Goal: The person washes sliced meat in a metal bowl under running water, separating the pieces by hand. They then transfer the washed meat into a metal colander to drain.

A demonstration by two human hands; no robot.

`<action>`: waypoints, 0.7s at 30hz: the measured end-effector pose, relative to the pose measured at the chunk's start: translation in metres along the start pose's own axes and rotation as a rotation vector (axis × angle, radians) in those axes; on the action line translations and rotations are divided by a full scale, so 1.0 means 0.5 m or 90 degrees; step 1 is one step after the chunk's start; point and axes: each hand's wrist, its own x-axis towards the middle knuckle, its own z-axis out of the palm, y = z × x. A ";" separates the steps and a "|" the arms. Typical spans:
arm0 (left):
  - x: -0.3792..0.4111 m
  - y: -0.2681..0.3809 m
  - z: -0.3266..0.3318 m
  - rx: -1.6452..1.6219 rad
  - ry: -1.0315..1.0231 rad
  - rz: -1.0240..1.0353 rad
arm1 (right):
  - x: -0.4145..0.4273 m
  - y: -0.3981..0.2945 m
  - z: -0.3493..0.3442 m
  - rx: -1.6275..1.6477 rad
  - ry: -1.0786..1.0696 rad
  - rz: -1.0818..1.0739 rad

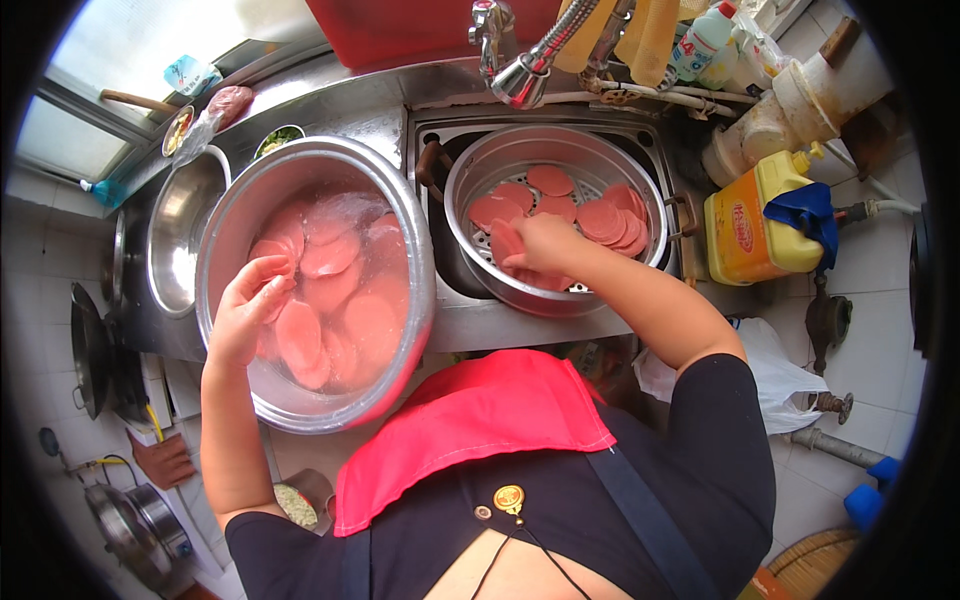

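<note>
A large metal basin [421, 300] holds water with many thin, round pink slices [330, 255] in it. Over its left side is my left hand [259, 296], fingers curled near a slice; whether it grips one is unclear. On the sink to the right stands a round metal steamer pot [652, 217] with a perforated bottom. Inside, pink slices [602, 220] lie singly and in an overlapping pile. My right hand [544, 244] reaches into this pot, its fingers and thumb around a few pink slices [506, 241] at the left side.
An oval steel bowl [161, 247] stands left of the basin, a small bowl of chopped greens [280, 140] behind it. A chrome faucet [523, 79] hangs above the pot's back edge. At right are a yellow jug [765, 217], a blue cloth [802, 214] and a thick pipe [802, 105].
</note>
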 end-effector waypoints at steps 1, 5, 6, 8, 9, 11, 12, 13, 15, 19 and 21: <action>0.000 0.003 0.002 0.019 -0.012 0.005 | 0.018 -0.003 0.009 0.015 -0.016 0.000; -0.001 -0.001 -0.002 0.043 -0.034 -0.008 | 0.050 0.006 0.021 0.156 -0.073 -0.089; -0.003 -0.003 -0.005 0.050 -0.033 -0.011 | 0.050 0.008 0.017 0.212 -0.084 -0.136; -0.005 -0.014 -0.011 0.065 -0.029 -0.017 | 0.052 0.033 0.027 0.248 -0.083 -0.196; -0.003 -0.030 -0.017 0.140 -0.015 -0.010 | 0.054 0.044 0.030 0.262 -0.085 -0.228; 0.001 -0.057 -0.038 0.297 0.023 -0.007 | 0.048 0.050 0.018 0.198 -0.102 -0.211; 0.007 -0.047 -0.031 0.373 0.056 -0.036 | 0.041 0.049 0.008 0.120 -0.108 -0.220; 0.017 -0.043 -0.029 0.477 0.064 0.026 | 0.039 0.065 0.018 0.117 -0.112 -0.239; 0.046 -0.040 -0.025 0.560 0.063 0.089 | 0.029 0.076 0.033 0.141 -0.095 -0.250; 0.150 -0.056 -0.010 0.647 -0.003 0.040 | -0.011 0.037 0.003 0.198 -0.055 -0.173; 0.169 -0.063 0.045 0.774 -0.059 0.012 | -0.025 0.026 -0.011 0.251 -0.053 -0.136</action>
